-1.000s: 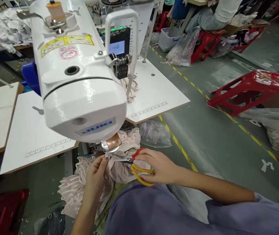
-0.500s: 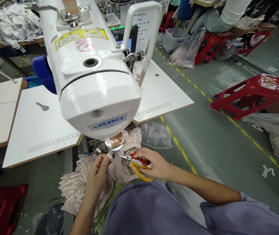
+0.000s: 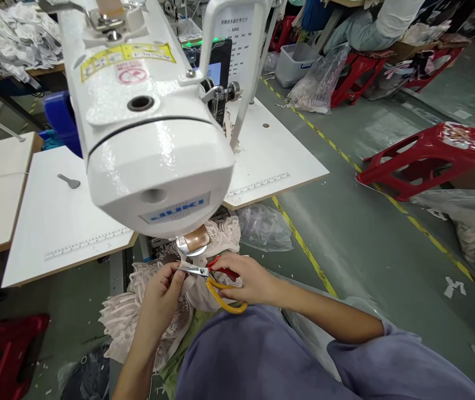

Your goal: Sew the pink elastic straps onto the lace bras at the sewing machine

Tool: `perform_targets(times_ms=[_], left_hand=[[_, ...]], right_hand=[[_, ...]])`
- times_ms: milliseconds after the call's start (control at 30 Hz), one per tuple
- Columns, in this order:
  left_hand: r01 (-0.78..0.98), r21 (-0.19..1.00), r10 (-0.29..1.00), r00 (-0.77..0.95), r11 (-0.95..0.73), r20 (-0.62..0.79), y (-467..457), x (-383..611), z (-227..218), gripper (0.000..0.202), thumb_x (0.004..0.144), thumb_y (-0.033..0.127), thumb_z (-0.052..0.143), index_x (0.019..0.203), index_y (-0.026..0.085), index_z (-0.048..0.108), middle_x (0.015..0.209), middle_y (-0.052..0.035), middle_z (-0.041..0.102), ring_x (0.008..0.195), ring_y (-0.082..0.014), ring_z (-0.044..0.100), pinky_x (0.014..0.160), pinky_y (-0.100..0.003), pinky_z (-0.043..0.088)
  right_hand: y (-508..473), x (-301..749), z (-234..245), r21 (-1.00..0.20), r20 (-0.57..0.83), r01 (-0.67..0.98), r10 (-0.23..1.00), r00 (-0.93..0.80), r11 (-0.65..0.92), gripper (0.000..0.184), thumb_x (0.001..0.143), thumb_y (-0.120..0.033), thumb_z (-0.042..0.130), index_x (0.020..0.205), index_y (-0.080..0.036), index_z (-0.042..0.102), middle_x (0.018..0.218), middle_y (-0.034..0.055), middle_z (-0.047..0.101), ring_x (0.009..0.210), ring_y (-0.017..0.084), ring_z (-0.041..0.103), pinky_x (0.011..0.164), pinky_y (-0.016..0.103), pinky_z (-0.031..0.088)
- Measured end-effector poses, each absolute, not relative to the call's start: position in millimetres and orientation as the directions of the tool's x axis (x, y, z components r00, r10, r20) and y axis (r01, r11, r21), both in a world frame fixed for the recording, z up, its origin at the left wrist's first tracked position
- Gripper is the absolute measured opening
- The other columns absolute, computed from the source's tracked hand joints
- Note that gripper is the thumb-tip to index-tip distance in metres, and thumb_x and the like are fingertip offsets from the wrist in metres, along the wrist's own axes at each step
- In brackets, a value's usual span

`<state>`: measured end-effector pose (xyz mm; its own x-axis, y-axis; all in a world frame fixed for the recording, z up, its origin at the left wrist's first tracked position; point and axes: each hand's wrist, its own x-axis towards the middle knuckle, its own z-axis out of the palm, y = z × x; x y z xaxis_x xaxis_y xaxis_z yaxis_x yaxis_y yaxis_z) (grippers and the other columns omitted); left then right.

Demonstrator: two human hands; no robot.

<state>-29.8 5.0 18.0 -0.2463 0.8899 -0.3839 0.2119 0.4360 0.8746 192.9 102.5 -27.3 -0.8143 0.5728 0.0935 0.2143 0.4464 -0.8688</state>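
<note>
My left hand [image 3: 163, 294] pinches a narrow pale fabric strip [image 3: 188, 283] just below the white sewing machine's head [image 3: 160, 166]. In my right hand [image 3: 254, 278] are scissors [image 3: 200, 271] with one red and one yellow handle. Their blades point left and reach the strip at my left fingertips; whether they are closed on it I cannot tell. A pale lace garment [image 3: 225, 234] lies by the round metal part under the machine head. Beside and below my left hand hangs a bunch of pale lace pieces [image 3: 124, 316].
White table panels with printed rulers [image 3: 274, 150] flank the machine. On the left panel lies a small grey flat tool [image 3: 69, 181]. A clear plastic bag [image 3: 264, 226] sits right of the machine. Red stools [image 3: 433, 158] and a seated person [image 3: 370, 33] are farther right.
My right hand and the scissors have moved left and slightly down, bringing the blades to my left fingertips. The view has shifted a little, so the machine head appears farther left.
</note>
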Motion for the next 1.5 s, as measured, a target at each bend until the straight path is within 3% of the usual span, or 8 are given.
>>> perform_targets(times_ms=[200, 533, 800, 1000, 1100, 1200, 1333, 1500], left_hand=[[0.219, 0.882, 0.894, -0.272, 0.418, -0.357, 5.8, -29.7, 13.8, 0.036, 0.091, 0.052, 0.052, 0.088, 0.018, 0.066, 0.066, 0.0017, 0.055, 0.058, -0.0115, 0.044, 0.053, -0.021, 0.034], [0.472, 0.771, 0.862, -0.47, 0.427, -0.189, 2.6, -38.0, 13.6, 0.039, 0.086, 0.047, 0.057, 0.112, 0.02, 0.068, 0.093, -0.0099, 0.072, 0.086, -0.0248, 0.065, 0.068, -0.03, 0.047], [0.397, 0.82, 0.911, -0.165, 0.412, -0.378, 16.8, -49.2, 37.4, 0.041, 0.091, 0.048, 0.049, 0.12, 0.023, 0.062, 0.105, -0.0096, 0.074, 0.091, -0.0238, 0.07, 0.073, -0.032, 0.055], [0.811, 0.57, 0.986, -0.166, 0.132, 0.007, 14.6, -40.6, 23.8, 0.027, 0.094, 0.04, 0.048, 0.092, 0.022, 0.068, 0.096, -0.0114, 0.071, 0.093, -0.0274, 0.064, 0.08, -0.039, 0.048], [0.871, 0.481, 0.979, 0.005, -0.104, 0.203, 12.9, -13.0, 18.3, 0.026, 0.096, 0.033, 0.046, 0.077, 0.022, 0.061, 0.077, -0.0065, 0.066, 0.075, -0.021, 0.06, 0.069, -0.032, 0.043], [0.862, 0.476, 0.963, 0.05, -0.175, 0.265, 14.6, 14.2, 21.7, 0.026, 0.097, 0.033, 0.047, 0.074, 0.022, 0.056, 0.062, -0.0016, 0.061, 0.058, -0.0172, 0.055, 0.057, -0.029, 0.034], [0.658, 0.75, 0.976, -0.198, 0.065, 0.09, 24.9, 32.6, 32.6, 0.036, 0.1, 0.037, 0.039, 0.067, 0.023, 0.045, 0.057, 0.0025, 0.052, 0.051, -0.0132, 0.049, 0.051, -0.026, 0.033], [0.557, 0.786, 0.886, -0.463, 0.268, 0.026, 31.7, 28.0, 35.9, 0.035, 0.1, 0.043, 0.038, 0.087, 0.022, 0.063, 0.067, 0.0003, 0.064, 0.059, -0.0152, 0.057, 0.054, -0.025, 0.039]], right_hand=[[106.8, 202.4, -25.1, -0.851, 0.03, 0.268, 0.55, -0.835, 0.452, 0.04, 0.086, -0.038, 0.071, 0.122, -0.025, 0.062, 0.107, 0.0061, 0.07, 0.093, 0.02, 0.066, 0.076, 0.03, 0.051], [168.4, 252.7, -26.1, -0.643, -0.065, 0.567, 0.701, -0.71, 0.514, 0.037, 0.091, -0.044, 0.059, 0.121, -0.023, 0.064, 0.104, 0.0079, 0.071, 0.082, 0.021, 0.066, 0.068, 0.031, 0.05], [295.5, 236.7, -16.8, -0.365, 0.124, 0.743, 0.82, -0.558, 0.561, 0.036, 0.091, -0.029, 0.055, 0.121, -0.011, 0.063, 0.121, 0.0198, 0.064, 0.105, 0.033, 0.061, 0.087, 0.045, 0.05], [185.2, 216.8, -9.9, -0.794, 0.057, 0.328, 0.6, -0.798, 0.512, 0.035, 0.094, -0.05, 0.055, 0.114, -0.023, 0.065, 0.112, 0.0083, 0.069, 0.101, 0.024, 0.065, 0.088, 0.04, 0.053], [125.2, 203.8, -15.0, -0.877, 0.071, 0.131, 0.394, -0.917, 0.462, 0.071, 0.078, -0.067, 0.068, 0.132, -0.022, 0.056, 0.133, 0.0125, 0.059, 0.123, 0.03, 0.054, 0.104, 0.045, 0.044], [101.2, 187.7, -15.3, -0.968, 0.124, 0.009, 0.512, -0.85, 0.249, 0.075, 0.082, -0.078, 0.05, 0.127, -0.018, 0.057, 0.124, 0.0136, 0.062, 0.116, 0.029, 0.057, 0.1, 0.043, 0.045], [108.7, 168.1, -1.9, -0.996, -0.018, -0.057, 0.765, -0.644, -0.072, 0.049, 0.096, -0.063, 0.04, 0.091, -0.019, 0.061, 0.081, 0.003, 0.061, 0.075, 0.016, 0.058, 0.068, 0.028, 0.049], [147.5, 148.9, 17.0, -1.0, 0.0, -0.007, 0.818, -0.575, -0.004, 0.026, 0.09, -0.046, 0.061, 0.09, -0.02, 0.055, 0.069, -0.0039, 0.054, 0.06, 0.01, 0.048, 0.056, 0.022, 0.038]])
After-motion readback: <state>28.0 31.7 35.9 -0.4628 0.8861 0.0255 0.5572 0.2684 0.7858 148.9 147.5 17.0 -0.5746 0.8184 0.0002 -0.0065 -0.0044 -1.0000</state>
